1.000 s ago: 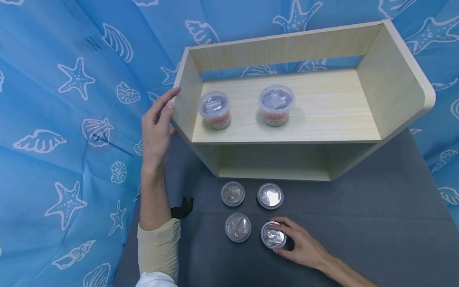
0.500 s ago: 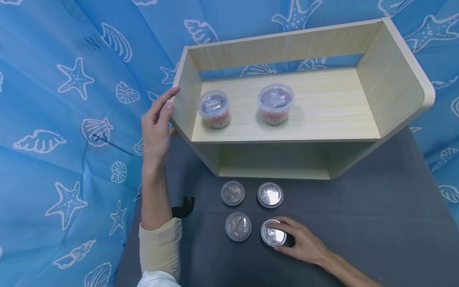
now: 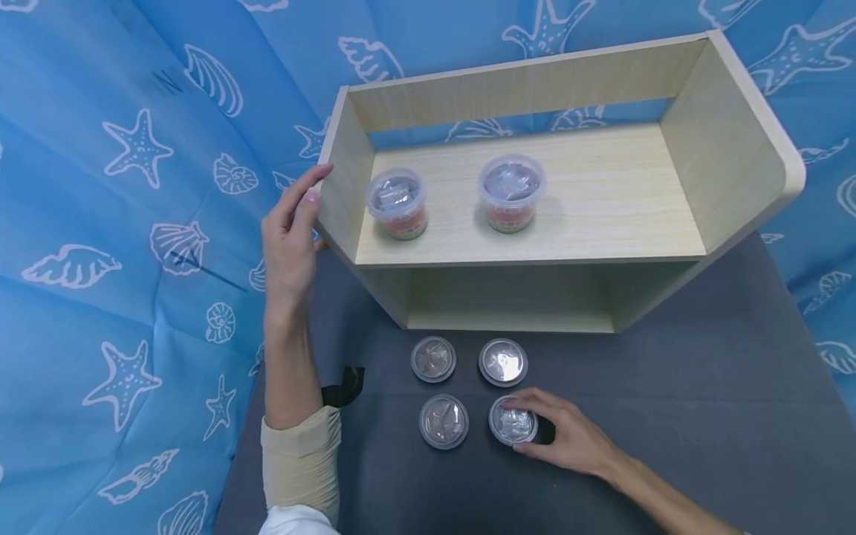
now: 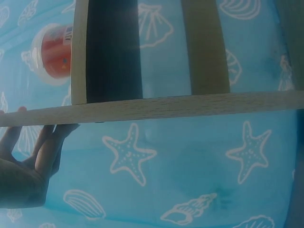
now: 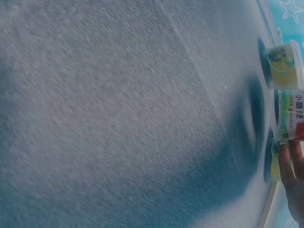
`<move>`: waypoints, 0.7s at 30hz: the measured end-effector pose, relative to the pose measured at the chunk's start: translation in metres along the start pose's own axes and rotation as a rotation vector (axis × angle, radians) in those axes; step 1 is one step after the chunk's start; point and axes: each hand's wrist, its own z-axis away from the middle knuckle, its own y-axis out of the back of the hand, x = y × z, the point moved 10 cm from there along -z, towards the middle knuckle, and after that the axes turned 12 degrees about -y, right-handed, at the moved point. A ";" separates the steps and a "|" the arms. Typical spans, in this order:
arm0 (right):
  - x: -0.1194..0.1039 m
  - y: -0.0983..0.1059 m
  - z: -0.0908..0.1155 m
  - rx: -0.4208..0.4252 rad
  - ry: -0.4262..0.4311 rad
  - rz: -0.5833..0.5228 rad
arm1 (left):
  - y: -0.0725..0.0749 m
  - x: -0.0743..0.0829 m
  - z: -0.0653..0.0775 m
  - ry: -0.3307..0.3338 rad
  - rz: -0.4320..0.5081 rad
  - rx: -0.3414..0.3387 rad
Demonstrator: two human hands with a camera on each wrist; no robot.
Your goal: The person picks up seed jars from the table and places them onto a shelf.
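My left hand point(image 3: 289, 238) holds the left side panel of a pale wooden shelf point(image 3: 622, 186), thumb and index fingertip at its front edge. In the left wrist view, bent fingers point(image 4: 50, 149) lie against the panel's outer face. My right hand point(image 3: 568, 435) pinches the rim of a small clear plastic tub point(image 3: 513, 422) with a film-covered top. The right wrist view shows fingertips right at the edge of a tub with a "little garden" label point(image 5: 290, 114). Beside the held tub stands a similar tub point(image 3: 444, 422); behind are another tub point(image 3: 433, 360) and a shiny-topped tub point(image 3: 503, 362).
On the shelf's upper board stand a reddish tub point(image 3: 397, 203) at the left and another reddish tub point(image 3: 511, 193) near the middle. A dark grey cloth point(image 3: 669, 431) covers the table. A blue curtain point(image 3: 180, 327) with white seashells hangs behind and at the left.
My right hand and the tub it pinches have shifted a little toward the shelf, while the other tubs stay put. The left hand keeps its place on the side panel.
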 end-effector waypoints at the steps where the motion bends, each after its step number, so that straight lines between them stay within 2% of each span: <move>1: 0.000 0.002 -0.001 -0.002 -0.001 -0.009 | 0.000 0.000 0.000 0.001 -0.003 0.000; 7: -0.004 0.014 -0.006 0.006 0.019 -0.036 | 0.000 0.001 0.001 0.006 -0.015 0.002; 21: -0.026 0.064 -0.024 0.133 0.112 -0.040 | -0.001 0.001 0.002 0.004 0.009 0.007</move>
